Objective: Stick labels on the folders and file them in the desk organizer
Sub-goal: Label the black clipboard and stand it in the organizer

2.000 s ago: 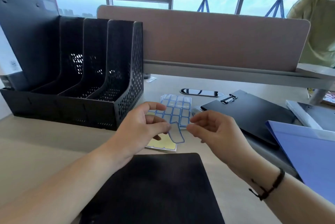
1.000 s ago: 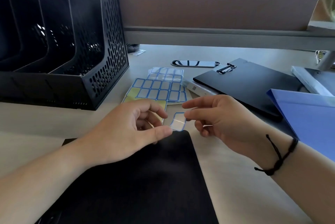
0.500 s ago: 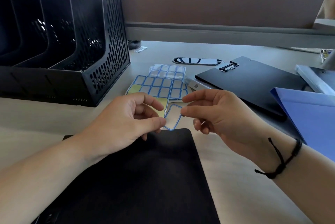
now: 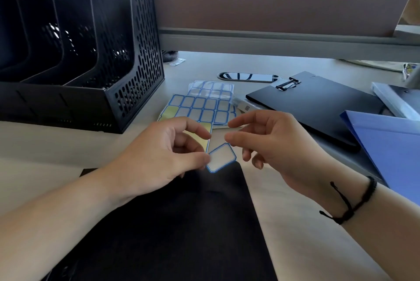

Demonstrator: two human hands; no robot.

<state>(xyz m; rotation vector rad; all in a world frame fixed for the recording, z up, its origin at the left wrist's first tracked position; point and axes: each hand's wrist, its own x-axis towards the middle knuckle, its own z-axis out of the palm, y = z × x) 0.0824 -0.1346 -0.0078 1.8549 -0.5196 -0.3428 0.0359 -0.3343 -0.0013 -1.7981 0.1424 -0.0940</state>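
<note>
Just above the near black folder (image 4: 172,224), the left hand (image 4: 159,158) pinches one blue-bordered label (image 4: 222,160) by its left edge between thumb and a finger, the label tilted and hanging over the folder's far edge. The right hand (image 4: 272,144) hovers just beside it — fingers loosely curled, thumb and forefinger apart, holding nothing. Half a second ago that hand was pinching the label's other side, so it has let go and the left one has it alone now. Label sheets (image 4: 200,105) lie on the desk (image 4: 295,201) behind the hands, next to the black desk organizer (image 4: 95,53). Off right sit a black clipboard folder (image 4: 313,105) and a blue folder (image 4: 391,144) — none filed yet, as far as I can see.
</note>
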